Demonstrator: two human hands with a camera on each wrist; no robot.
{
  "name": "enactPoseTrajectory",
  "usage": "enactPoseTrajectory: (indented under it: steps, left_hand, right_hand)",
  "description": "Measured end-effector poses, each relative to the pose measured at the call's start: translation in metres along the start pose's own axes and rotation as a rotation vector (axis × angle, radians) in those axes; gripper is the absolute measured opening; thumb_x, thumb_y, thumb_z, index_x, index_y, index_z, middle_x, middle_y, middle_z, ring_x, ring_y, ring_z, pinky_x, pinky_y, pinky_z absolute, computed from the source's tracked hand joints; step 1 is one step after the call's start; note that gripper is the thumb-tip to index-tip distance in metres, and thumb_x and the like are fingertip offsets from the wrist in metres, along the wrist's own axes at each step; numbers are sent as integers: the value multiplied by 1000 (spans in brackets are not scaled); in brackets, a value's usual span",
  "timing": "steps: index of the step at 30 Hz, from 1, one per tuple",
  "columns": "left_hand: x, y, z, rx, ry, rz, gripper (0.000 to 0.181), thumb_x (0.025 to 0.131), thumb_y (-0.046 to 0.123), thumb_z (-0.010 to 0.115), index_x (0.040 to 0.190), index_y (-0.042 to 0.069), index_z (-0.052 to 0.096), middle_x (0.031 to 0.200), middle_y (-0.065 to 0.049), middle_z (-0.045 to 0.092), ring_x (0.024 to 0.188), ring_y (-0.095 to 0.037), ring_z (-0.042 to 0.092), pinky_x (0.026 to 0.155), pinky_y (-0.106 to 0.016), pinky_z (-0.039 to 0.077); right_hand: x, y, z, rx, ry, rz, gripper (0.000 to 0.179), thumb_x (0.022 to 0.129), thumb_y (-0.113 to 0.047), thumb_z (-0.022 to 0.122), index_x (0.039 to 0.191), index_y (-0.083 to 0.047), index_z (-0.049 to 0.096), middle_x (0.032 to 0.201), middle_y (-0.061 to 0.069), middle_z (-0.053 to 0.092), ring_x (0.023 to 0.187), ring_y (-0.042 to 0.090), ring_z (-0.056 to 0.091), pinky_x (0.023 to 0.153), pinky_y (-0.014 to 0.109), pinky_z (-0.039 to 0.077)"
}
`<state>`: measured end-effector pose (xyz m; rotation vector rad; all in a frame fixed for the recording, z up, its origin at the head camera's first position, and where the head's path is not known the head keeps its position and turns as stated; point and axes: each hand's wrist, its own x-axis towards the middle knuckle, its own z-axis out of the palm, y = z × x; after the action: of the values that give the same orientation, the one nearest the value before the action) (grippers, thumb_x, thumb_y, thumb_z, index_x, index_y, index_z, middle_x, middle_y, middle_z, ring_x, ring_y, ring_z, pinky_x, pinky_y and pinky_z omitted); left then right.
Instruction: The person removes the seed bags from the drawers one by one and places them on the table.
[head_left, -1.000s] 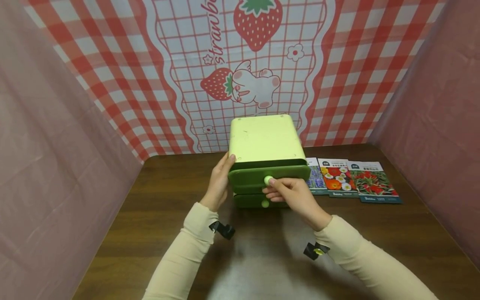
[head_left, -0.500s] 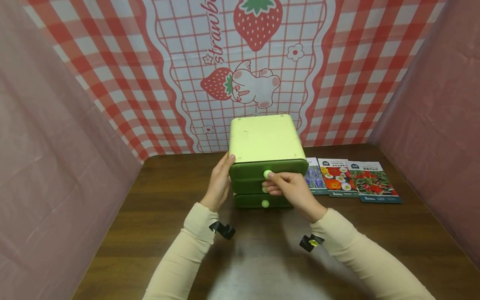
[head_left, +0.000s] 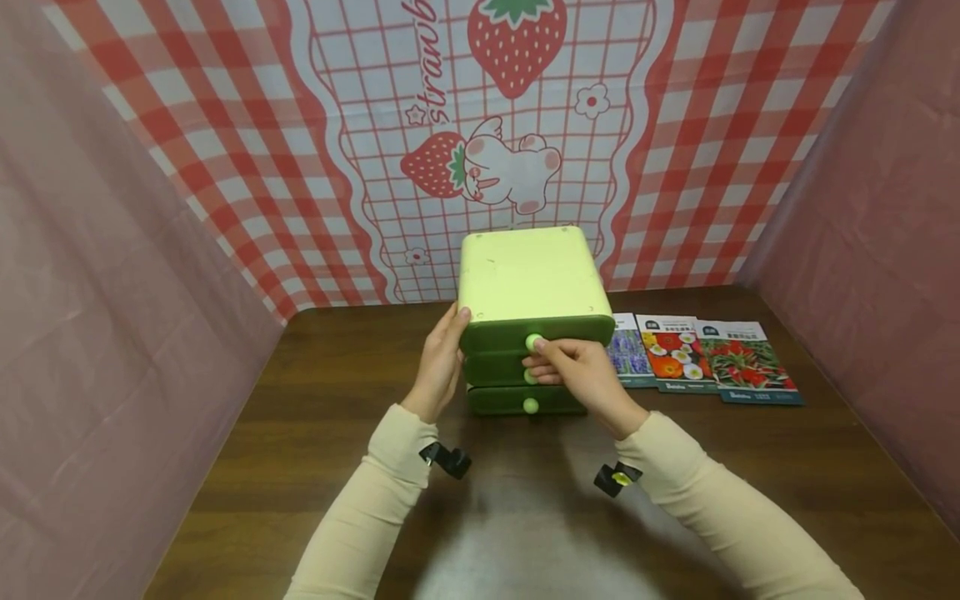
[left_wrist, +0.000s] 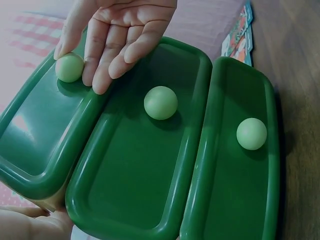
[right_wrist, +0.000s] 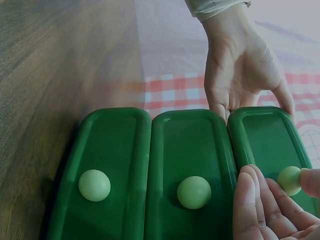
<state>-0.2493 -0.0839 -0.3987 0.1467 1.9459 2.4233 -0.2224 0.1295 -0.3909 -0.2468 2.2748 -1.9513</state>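
Note:
A small cabinet point(head_left: 532, 271) with a pale yellow-green top stands on the table, its three dark green drawers stacked one above another. My right hand point(head_left: 588, 379) pinches the round light-green knob point(head_left: 533, 342) of the top drawer point(head_left: 491, 337) between thumb and index finger; its other fingers lie below, in front of the middle drawer point(left_wrist: 130, 165). That drawer front sits close against the case. Along the cabinet's left side rests my left hand point(head_left: 438, 358), thumb at the upper front corner and fingers extended against the side. The bottom drawer point(head_left: 495, 402) is pushed in too.
Right of the cabinet lie three flower-picture packets point(head_left: 750, 362), overlapping on the brown wooden table point(head_left: 337, 450). A red-and-white checked strawberry cloth point(head_left: 352, 192) hangs behind. Pink curtains point(head_left: 877, 208) stand at both sides.
The top drawer has slid inward, pushed by my right hand on its knob, and the dark gap above it has gone. My left hand has stayed on the cabinet's side.

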Motion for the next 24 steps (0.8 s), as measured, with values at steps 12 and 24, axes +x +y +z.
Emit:
enactPoseTrajectory:
  steps: [12,24]
  left_hand:
    - [-1,2,-1,45,2,1,69,100,45,48,157,14,23,164,-5,19,152,-25,11,120,-61,14]
    - [-1,1,0,40,15,-29,69,100,44,48,157,14,23,164,-5,20,152,-25,12,120,-57,19]
  right_hand:
    - [1,1,3,13,28,-7,45,99,-36,57,114,6,69,104,23,73,89,24,74,78,33,61]
    - [-9,2,-8,-18,6,-29,43,101,-31,55,116,8,66,103,21,73,85,13,72,80,33,60]
